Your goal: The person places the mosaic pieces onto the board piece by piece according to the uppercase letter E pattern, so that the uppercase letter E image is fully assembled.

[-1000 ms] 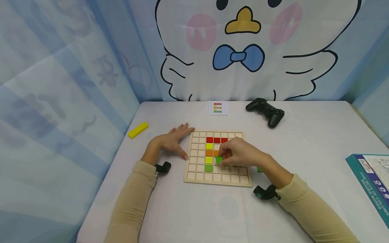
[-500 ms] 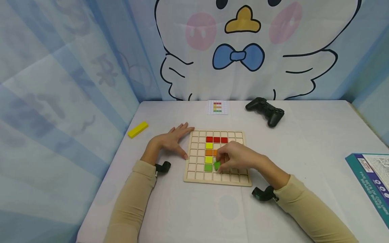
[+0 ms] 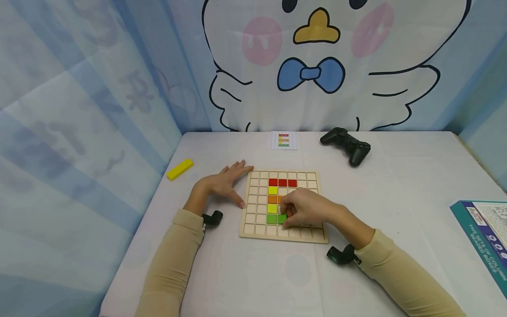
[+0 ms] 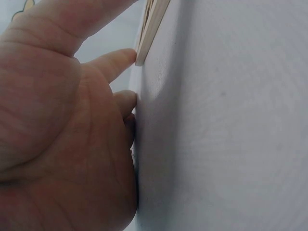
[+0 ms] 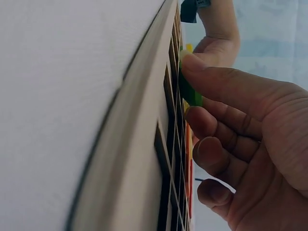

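Observation:
A wooden grid board point(image 3: 253, 230) lies on the table. My right hand point(image 3: 310, 206) pinches a green square tile point(image 3: 281, 219) between thumb and fingers, in the cell right of another green tile point(image 3: 271, 219). In the right wrist view the held green tile point(image 5: 191, 89) stands slightly tilted at the grid. Red tiles point(image 3: 282, 182), yellow tiles point(image 3: 272, 208) and orange tiles point(image 3: 272, 199) sit in other cells; my right hand hides part of the orange row. My left hand point(image 3: 223, 182) is spread at the board's left side, index finger at the far corner and thumb at the edge.
A yellow bar point(image 3: 180, 169) lies at the table's left edge. Behind the board are a small pattern card point(image 3: 284, 141) and a black game controller point(image 3: 346, 145). A teal box point(image 3: 485, 240) lies at the right edge.
My right hand has moved the green tile toward the near side and slightly left, down into the cell beside the other green tile. My left hand has stayed in place.

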Tool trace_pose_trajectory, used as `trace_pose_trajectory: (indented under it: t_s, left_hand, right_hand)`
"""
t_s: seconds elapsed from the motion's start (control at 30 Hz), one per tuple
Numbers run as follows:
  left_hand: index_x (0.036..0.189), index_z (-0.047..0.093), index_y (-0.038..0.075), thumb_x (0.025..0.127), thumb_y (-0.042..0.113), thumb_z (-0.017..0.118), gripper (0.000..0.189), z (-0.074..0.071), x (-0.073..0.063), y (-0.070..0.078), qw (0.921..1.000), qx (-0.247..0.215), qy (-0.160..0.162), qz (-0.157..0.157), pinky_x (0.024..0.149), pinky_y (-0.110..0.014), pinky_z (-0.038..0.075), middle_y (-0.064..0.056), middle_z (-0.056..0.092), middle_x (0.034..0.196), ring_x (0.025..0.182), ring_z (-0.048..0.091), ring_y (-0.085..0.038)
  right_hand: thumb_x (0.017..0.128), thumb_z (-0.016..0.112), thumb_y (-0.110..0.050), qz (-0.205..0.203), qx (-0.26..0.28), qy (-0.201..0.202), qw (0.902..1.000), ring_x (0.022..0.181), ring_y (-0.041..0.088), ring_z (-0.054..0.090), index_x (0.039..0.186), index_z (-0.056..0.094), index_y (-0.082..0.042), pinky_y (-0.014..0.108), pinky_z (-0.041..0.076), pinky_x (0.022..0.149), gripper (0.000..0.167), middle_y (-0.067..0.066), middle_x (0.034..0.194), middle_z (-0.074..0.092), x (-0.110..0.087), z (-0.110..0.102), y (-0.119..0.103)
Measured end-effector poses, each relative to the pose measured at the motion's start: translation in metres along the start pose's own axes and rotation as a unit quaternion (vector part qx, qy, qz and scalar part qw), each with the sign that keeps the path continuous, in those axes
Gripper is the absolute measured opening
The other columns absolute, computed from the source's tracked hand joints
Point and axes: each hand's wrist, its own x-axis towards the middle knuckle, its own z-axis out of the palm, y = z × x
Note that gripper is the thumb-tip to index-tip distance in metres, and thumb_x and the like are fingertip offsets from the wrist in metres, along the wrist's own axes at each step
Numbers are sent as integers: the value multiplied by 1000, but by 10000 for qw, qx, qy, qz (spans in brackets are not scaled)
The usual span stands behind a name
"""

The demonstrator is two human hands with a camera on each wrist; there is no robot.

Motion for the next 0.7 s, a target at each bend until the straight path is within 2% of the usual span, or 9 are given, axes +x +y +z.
trace_pose_trajectory:
  t_s: [0.4,0.7]
  left_hand:
    - [168,13,32,69,56,91,129,0,0,1,10000,18,-7,23,131,-52,-9,-4,-10,177,163,-14,-23]
    - [168,12,33,68,56,92,131,0,0,1,10000,28,6,-13,131,-51,-9,-2,-11,177,163,-15,-22]
  right_hand:
    - [78,92,-33,1,-125,-68,9999,72,5,59,96,71,-21,25,51,68,30,-13,75,63,-2,-4,1]
    - [80,91,-28,-58,337,268,9991,74,13,56,106,74,-14,25,47,65,33,-7,80,62,-15,-30,6]
